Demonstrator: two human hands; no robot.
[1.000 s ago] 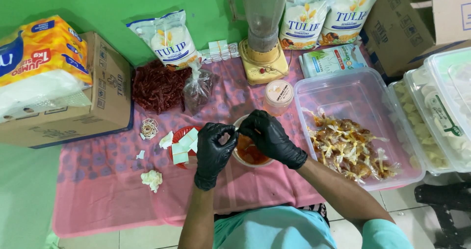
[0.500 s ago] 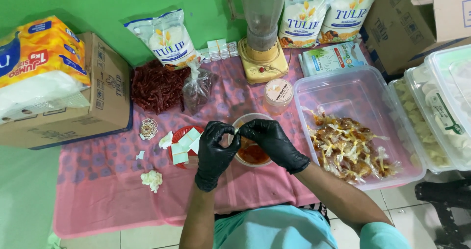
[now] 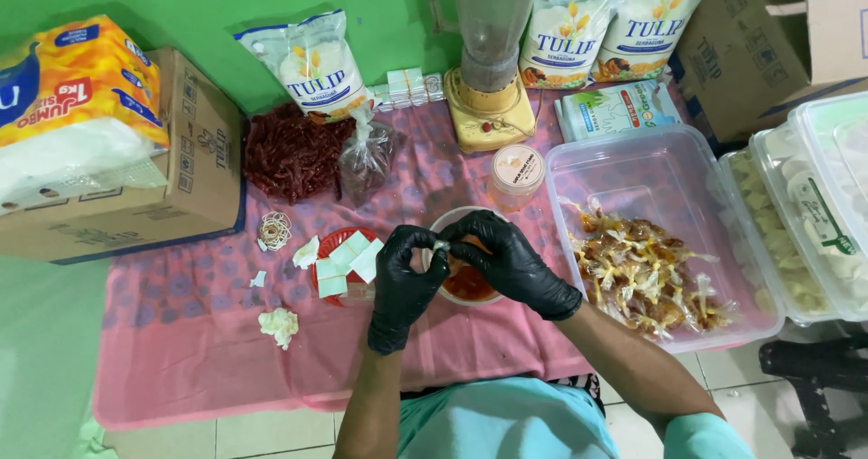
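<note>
Hands: both wore black gloves and met directly over the bowl of red sauce (image 3: 467, 278), fingertips touching.
Left grip: the left hand (image 3: 405, 283) was clenched, thumb and fingers pinched on a small pale wrapped piece (image 3: 440, 245).
Right grip: the right hand (image 3: 511, 264) closed on the same pale piece from the other side; how firmly, I could not tell.
Piece: it sat between the two sets of fingertips, just above the bowl's far rim, mostly hidden by the gloves.
Doing it well: I judged the pinch should stay small and even, and kept over the bowl so that any drip fell back in.
Left of the bowl: a red basket of white squares (image 3: 344, 262) lay just beside it, with a coil of rubber bands (image 3: 275, 230) further out.
Right of the bowl: a clear tub (image 3: 633, 165) held a heap of finished wrapped pieces (image 3: 642, 274).
Beyond the bowl: a lidded jar (image 3: 515, 174) stood near, and a blender (image 3: 491, 70) behind that.
Underneath: pink cloth (image 3: 181, 332) covered the floor.
</note>
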